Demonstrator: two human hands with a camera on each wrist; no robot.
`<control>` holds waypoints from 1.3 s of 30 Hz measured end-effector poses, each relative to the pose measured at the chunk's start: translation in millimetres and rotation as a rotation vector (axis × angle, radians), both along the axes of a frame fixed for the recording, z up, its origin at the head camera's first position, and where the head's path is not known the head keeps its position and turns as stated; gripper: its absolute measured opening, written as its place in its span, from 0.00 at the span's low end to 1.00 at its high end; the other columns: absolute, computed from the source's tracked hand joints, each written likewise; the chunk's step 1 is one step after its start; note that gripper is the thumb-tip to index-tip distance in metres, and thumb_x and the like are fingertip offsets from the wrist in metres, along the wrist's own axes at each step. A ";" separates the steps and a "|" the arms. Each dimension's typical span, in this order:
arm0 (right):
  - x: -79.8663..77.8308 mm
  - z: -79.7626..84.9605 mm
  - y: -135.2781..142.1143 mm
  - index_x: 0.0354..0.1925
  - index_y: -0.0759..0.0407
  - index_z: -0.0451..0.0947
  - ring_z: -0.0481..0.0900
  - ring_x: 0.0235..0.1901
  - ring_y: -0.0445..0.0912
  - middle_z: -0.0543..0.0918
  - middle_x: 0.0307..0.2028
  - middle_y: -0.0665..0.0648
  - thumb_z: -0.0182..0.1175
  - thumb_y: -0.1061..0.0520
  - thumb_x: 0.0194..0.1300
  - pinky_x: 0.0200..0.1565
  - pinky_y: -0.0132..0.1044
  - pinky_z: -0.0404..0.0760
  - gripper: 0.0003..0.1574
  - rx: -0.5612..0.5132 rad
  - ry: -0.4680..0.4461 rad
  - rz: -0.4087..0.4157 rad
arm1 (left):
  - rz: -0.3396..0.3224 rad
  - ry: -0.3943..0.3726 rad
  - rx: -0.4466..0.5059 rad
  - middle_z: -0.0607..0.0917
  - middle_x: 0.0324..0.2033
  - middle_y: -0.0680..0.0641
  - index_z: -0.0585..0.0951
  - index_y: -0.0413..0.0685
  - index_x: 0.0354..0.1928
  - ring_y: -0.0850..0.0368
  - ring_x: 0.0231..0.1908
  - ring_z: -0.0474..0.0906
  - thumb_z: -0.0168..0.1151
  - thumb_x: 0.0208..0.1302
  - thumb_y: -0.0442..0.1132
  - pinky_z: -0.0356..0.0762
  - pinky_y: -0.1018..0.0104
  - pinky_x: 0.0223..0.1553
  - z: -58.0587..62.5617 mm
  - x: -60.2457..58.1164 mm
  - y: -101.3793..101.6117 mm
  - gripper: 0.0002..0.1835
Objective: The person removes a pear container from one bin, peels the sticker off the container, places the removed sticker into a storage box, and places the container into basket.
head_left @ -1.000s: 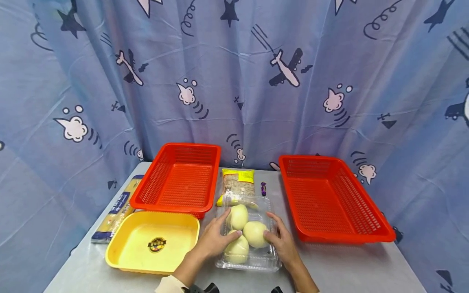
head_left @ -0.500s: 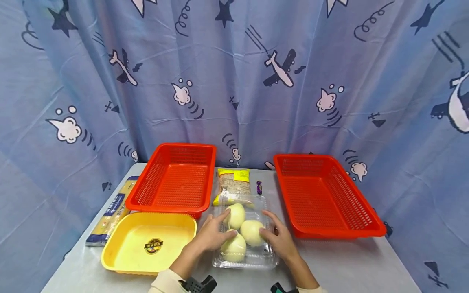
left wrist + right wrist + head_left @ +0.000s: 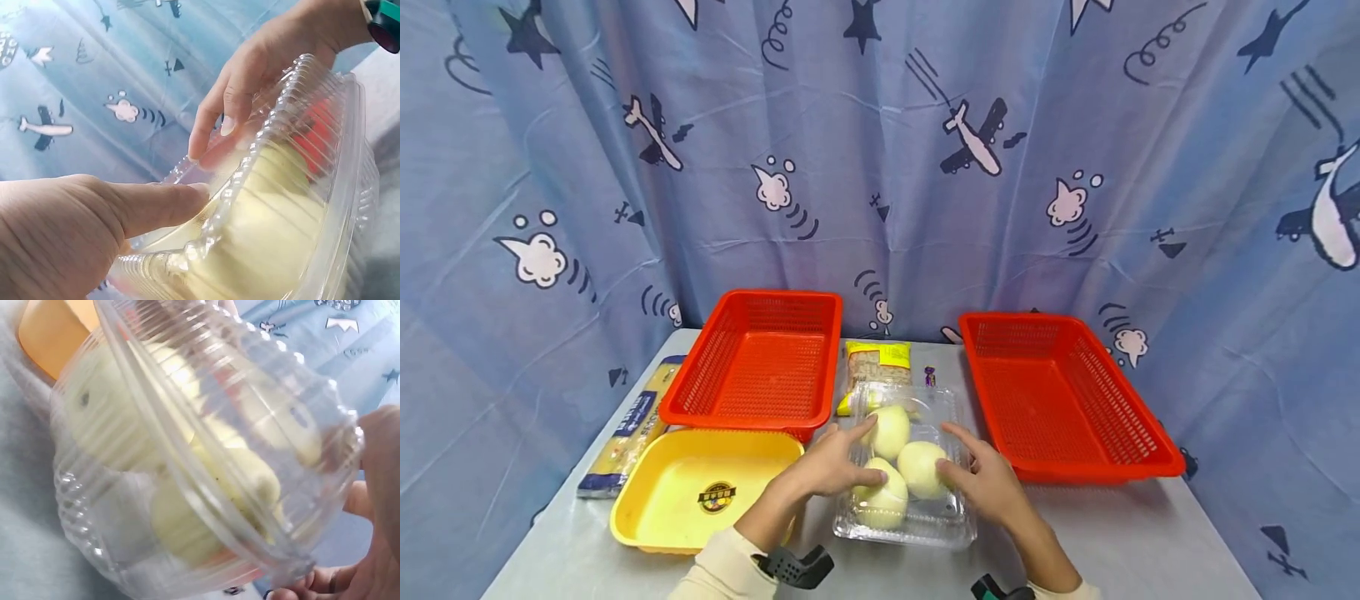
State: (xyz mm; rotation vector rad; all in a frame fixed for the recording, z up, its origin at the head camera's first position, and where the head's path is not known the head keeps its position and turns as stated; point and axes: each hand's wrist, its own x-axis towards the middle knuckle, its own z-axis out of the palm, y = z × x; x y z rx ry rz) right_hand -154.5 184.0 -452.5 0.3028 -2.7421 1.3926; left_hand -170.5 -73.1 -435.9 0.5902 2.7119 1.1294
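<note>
A clear plastic clamshell box holds three pale yellow-green pears, visible through its ridged lid. My left hand grips the box's left side, its thumb lying over the lid. On the opposite side my right hand holds the box, thumb on top as well. The left wrist view shows the left thumb pressed along the lid's edge, with the other hand across from it. In the right wrist view, right-hand fingers curl at the box's rim corner. The fingers beneath the box are mostly hidden.
Two red baskets stand behind, one left and one right. A yellow tray sits at left beside a long noodle-like packet. Behind the box lie a yellow-topped bag and a purple-wrapped candy.
The box with the pears has come up slightly toward the camera, both hands moving with it. It now overlaps more of the bag behind. The head view has shifted a little.
</note>
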 end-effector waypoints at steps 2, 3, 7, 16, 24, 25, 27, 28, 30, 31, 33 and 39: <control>0.2 8.8 1.0 0.64 0.47 0.73 0.65 0.18 0.42 0.65 0.18 0.52 0.67 0.53 0.58 0.20 0.35 0.67 0.34 0.026 -0.008 0.003 | -0.023 0.006 -0.003 0.74 0.59 0.33 0.64 0.43 0.71 0.37 0.62 0.62 0.75 0.50 0.48 0.67 0.48 0.57 7.3 -1.9 -0.5 0.48; 0.0 12.9 1.4 0.64 0.47 0.73 0.65 0.18 0.43 0.66 0.19 0.53 0.67 0.52 0.59 0.20 0.35 0.67 0.34 0.037 -0.009 0.008 | -0.032 0.004 -0.003 0.72 0.61 0.34 0.64 0.42 0.71 0.38 0.62 0.63 0.75 0.50 0.48 0.67 0.48 0.57 11.0 -2.8 -0.8 0.48; -0.5 30.1 2.5 0.65 0.47 0.71 0.67 0.14 0.45 0.68 0.21 0.55 0.67 0.51 0.60 0.17 0.36 0.69 0.35 0.037 -0.043 0.048 | -0.055 -0.015 0.007 0.69 0.64 0.37 0.64 0.42 0.71 0.43 0.61 0.66 0.76 0.49 0.47 0.67 0.50 0.58 26.6 -5.3 -3.1 0.48; -7.8 70.5 -7.3 0.69 0.50 0.66 0.70 0.13 0.48 0.70 0.24 0.57 0.65 0.51 0.61 0.17 0.42 0.76 0.39 0.063 -0.073 0.166 | -0.058 -0.132 0.088 0.68 0.65 0.37 0.62 0.42 0.72 0.50 0.32 0.73 0.77 0.50 0.40 0.74 0.62 0.28 65.0 -11.9 -17.5 0.48; -13.3 100.4 -26.4 0.71 0.53 0.62 0.73 0.17 0.49 0.75 0.23 0.58 0.65 0.52 0.61 0.21 0.46 0.80 0.43 0.038 -0.121 0.226 | -0.003 -0.218 0.103 0.78 0.42 0.41 0.61 0.47 0.73 0.56 0.21 0.69 0.77 0.50 0.40 0.72 0.66 0.22 90.7 -13.8 -37.8 0.49; -14.4 103.8 -29.4 0.71 0.53 0.62 0.73 0.17 0.49 0.75 0.23 0.58 0.66 0.52 0.61 0.21 0.46 0.80 0.43 0.038 -0.134 0.230 | -0.007 -0.231 0.105 0.77 0.38 0.40 0.61 0.47 0.73 0.55 0.17 0.65 0.76 0.50 0.39 0.70 0.67 0.19 93.6 -14.5 -41.2 0.49; -17.3 110.9 -35.8 0.72 0.54 0.61 0.75 0.19 0.49 0.76 0.25 0.59 0.66 0.52 0.60 0.22 0.46 0.80 0.44 0.022 -0.165 0.235 | -0.016 -0.220 0.099 0.78 0.42 0.39 0.61 0.45 0.73 0.54 0.24 0.71 0.76 0.51 0.39 0.74 0.66 0.24 100.1 -16.6 -47.7 0.49; -19.2 114.5 -39.2 0.72 0.53 0.60 0.76 0.19 0.49 0.77 0.25 0.59 0.66 0.53 0.60 0.23 0.45 0.81 0.45 0.019 -0.180 0.236 | -0.014 -0.219 0.100 0.78 0.48 0.39 0.61 0.45 0.73 0.52 0.25 0.71 0.76 0.51 0.39 0.75 0.65 0.26 103.4 -17.8 -51.0 0.48; -23.7 121.3 -46.6 0.72 0.51 0.59 0.78 0.21 0.50 0.78 0.28 0.60 0.66 0.52 0.61 0.24 0.44 0.81 0.45 0.021 -0.209 0.232 | -0.007 -0.225 0.099 0.75 0.54 0.39 0.61 0.46 0.73 0.49 0.32 0.72 0.76 0.51 0.39 0.77 0.63 0.30 110.6 -20.8 -57.8 0.48; -26.3 124.1 -50.3 0.73 0.51 0.59 0.79 0.23 0.50 0.78 0.32 0.61 0.66 0.53 0.61 0.24 0.44 0.82 0.45 0.014 -0.221 0.231 | -0.001 -0.238 0.098 0.76 0.52 0.38 0.60 0.47 0.73 0.49 0.34 0.72 0.76 0.51 0.39 0.78 0.63 0.31 114.1 -22.9 -61.4 0.48; -32.0 129.6 -58.0 0.73 0.50 0.59 0.80 0.26 0.51 0.78 0.37 0.62 0.65 0.53 0.61 0.26 0.43 0.82 0.45 0.016 -0.240 0.228 | 0.019 -0.268 0.099 0.75 0.49 0.38 0.60 0.50 0.74 0.48 0.32 0.71 0.75 0.51 0.38 0.79 0.61 0.28 120.9 -27.0 -68.6 0.49; -47.9 144.0 -80.9 0.73 0.50 0.58 0.77 0.27 0.50 0.75 0.50 0.63 0.64 0.52 0.61 0.25 0.43 0.82 0.45 0.042 -0.233 0.244 | 0.036 -0.310 0.125 0.72 0.53 0.37 0.58 0.51 0.75 0.48 0.32 0.73 0.74 0.53 0.37 0.81 0.59 0.29 134.9 -38.7 -93.0 0.49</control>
